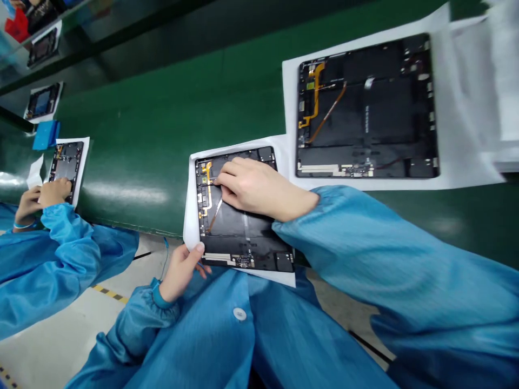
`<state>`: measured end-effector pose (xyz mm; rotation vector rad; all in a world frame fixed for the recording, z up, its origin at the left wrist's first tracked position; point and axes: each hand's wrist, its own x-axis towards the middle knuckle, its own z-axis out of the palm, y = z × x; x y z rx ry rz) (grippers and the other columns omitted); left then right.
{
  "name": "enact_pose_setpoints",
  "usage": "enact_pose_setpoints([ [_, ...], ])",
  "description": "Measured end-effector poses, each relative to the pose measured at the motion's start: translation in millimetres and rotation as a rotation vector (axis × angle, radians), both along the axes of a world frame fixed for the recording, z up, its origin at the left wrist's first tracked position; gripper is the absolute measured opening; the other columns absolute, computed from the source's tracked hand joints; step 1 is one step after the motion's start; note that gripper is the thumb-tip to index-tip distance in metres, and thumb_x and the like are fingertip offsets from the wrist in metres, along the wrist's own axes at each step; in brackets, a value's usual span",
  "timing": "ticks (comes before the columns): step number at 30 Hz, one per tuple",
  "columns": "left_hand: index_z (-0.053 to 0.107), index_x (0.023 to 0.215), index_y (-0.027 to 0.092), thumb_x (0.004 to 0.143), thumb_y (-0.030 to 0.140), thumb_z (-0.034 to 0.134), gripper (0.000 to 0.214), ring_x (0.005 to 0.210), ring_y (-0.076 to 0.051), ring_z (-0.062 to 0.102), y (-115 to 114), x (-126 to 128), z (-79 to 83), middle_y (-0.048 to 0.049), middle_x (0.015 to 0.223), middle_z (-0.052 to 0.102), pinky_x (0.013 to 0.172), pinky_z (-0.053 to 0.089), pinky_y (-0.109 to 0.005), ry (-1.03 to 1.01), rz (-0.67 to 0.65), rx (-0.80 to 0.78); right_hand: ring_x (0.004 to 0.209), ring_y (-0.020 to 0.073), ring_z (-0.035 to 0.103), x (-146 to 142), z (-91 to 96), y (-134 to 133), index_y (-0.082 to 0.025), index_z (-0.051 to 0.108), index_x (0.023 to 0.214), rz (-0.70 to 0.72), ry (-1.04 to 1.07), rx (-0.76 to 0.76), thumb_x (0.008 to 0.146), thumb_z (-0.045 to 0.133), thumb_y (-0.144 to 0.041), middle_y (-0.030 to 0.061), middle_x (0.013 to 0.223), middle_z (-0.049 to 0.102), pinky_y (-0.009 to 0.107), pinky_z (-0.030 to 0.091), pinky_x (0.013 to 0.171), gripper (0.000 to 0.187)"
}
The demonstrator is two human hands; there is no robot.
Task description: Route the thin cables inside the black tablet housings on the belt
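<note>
An opened tablet [263, 246] lies in front of me on a white sheet [192, 216], its black inner parts facing up. My left hand [182, 270] grips its near left corner, thumb on the top edge and fingers underneath. Over the upper part of the tablet, my right hand [247, 183] has its thumb and fingertips pinched together close to an orange flex cable [209, 186]. What sits between those fingertips is too small to make out. A thin brown ribbon cable [214, 217] runs slantwise below the pinching fingers.
A second opened tablet [389, 108] rests on white sheets at the right. Both stand on a green conveyor belt [133, 119]. At the left, a co-worker's hands [54, 192] work on another tablet [68, 156], near a blue block [45, 135]. More tablets [42, 101] lie farther back.
</note>
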<state>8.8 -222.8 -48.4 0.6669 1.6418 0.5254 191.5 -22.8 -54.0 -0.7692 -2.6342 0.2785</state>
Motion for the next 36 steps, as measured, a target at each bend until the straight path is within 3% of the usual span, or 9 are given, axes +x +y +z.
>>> enact_pose_setpoints([
  [7,0.052,0.068,0.026,0.076,0.083,0.059,0.059,0.045,-0.013,0.053,3.3,2.7,12.2,0.0000,0.054,0.059,0.048,0.045,-0.029,0.142,0.095,0.084,0.090,0.0252,0.056,0.3,-3.2,-0.8,-0.015,0.073,0.105,-0.005,0.111,0.054,0.099,0.047,-0.014,0.0126,0.100,0.070,0.037,0.043,0.080,0.027],
  [14,0.047,0.069,0.023,0.079,0.067,0.070,0.050,0.040,-0.008,0.039,53.1,-112.3,49.4,0.0061,0.048,0.046,0.041,0.029,-0.023,0.470,0.355,0.476,0.090,0.0227,0.058,-3.4,-7.6,-1.9,-0.016,0.072,0.108,-0.036,0.398,0.252,0.098,0.051,-0.010,0.0113,0.103,0.073,0.036,0.044,0.077,0.024],
  [17,0.045,0.072,0.023,0.082,0.058,0.066,0.042,0.041,-0.009,0.039,83.3,-164.6,62.3,0.0062,0.049,0.045,0.042,0.029,-0.022,0.591,0.418,0.445,0.089,0.0227,0.057,-6.6,-14.0,-2.3,-0.016,0.073,0.104,0.010,0.339,0.218,0.097,0.053,-0.009,0.0105,0.099,0.073,0.036,0.042,0.076,0.022],
  [20,0.050,0.074,0.022,0.091,0.050,0.053,0.033,0.052,-0.017,0.055,103.1,-190.9,70.1,-0.0022,0.058,0.056,0.051,0.041,-0.026,0.950,0.293,0.267,0.090,0.0222,0.056,-8.3,-19.5,-1.9,-0.016,0.073,0.099,0.036,0.268,0.189,0.099,0.053,-0.011,0.0102,0.098,0.072,0.036,0.041,0.078,0.021],
  [23,0.063,0.098,0.013,0.088,0.049,0.058,0.037,0.096,-0.035,0.069,113.2,-179.2,70.0,-0.0212,0.101,0.071,0.080,0.054,-0.042,1.434,0.041,0.269,0.090,0.0218,0.055,-9.2,-20.6,-0.6,-0.017,0.073,0.098,0.050,0.186,0.146,0.101,0.052,-0.012,0.0099,0.100,0.071,0.035,0.039,0.079,0.022],
  [25,0.061,0.121,0.009,0.088,0.049,0.061,0.051,0.120,-0.041,0.062,120.3,-154.3,64.7,-0.0276,0.130,0.064,0.098,0.051,-0.051,1.541,-0.114,0.486,0.091,0.0217,0.054,-10.5,-18.4,1.2,-0.017,0.073,0.100,0.052,0.133,0.112,0.101,0.053,-0.013,0.0094,0.101,0.071,0.035,0.038,0.080,0.020],
  [28,0.061,0.126,0.015,0.094,0.045,0.056,0.045,0.124,-0.035,0.062,140.4,-105.9,51.5,-0.0193,0.130,0.067,0.107,0.048,-0.048,1.266,-0.404,0.821,0.093,0.0218,0.054,-13.9,-13.5,6.4,-0.016,0.073,0.102,0.035,0.059,0.088,0.101,0.055,-0.015,0.0087,0.100,0.070,0.035,0.037,0.081,0.018],
  [31,0.066,0.115,0.019,0.096,0.039,0.055,0.030,0.110,-0.028,0.067,174.9,-58.5,37.5,-0.0122,0.115,0.073,0.101,0.052,-0.043,0.971,-0.636,0.936,0.091,0.0219,0.054,-17.0,-11.7,12.5,-0.016,0.073,0.099,0.003,0.008,0.102,0.102,0.054,-0.017,0.0080,0.094,0.068,0.036,0.036,0.081,0.019],
  [36,0.068,0.106,0.018,0.092,0.026,0.057,0.020,0.085,-0.022,0.068,243.2,-13.2,14.9,-0.0066,0.093,0.073,0.084,0.054,-0.036,0.797,-0.639,0.928,0.089,0.0215,0.053,-17.4,-18.1,17.8,-0.016,0.072,0.096,-0.059,0.037,0.138,0.098,0.059,-0.016,0.0079,0.091,0.068,0.036,0.036,0.080,0.013],
])
